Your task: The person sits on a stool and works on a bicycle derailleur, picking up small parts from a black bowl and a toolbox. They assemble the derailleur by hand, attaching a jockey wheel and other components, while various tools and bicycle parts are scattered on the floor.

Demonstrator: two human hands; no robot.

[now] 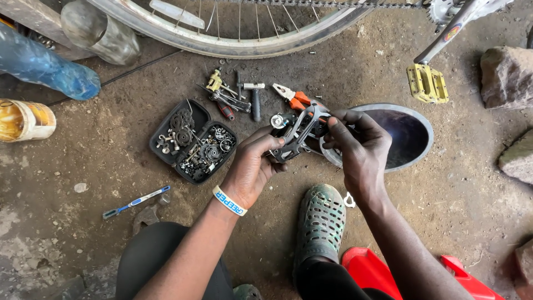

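Observation:
Both my hands hold a grey metal bicycle pedal (300,131) above the dirt floor. My left hand (252,166), with a white wristband, grips its lower end from the left. The fingers of my right hand (358,145) pinch its upper right side near the axle end. Just behind the pedal lie orange-handled pliers (294,99). An open black case (191,141) full of small nuts, bolts and sprockets sits left of my left hand.
A bicycle wheel (233,41) and a yellow pedal (426,83) on its crank are at the top. A dark round bowl (408,133) sits right of my hands. Hex keys and a screwdriver (227,97), a blue toothbrush (136,201), bottles (50,66), rocks (508,75) and my green shoe (321,219) surround me.

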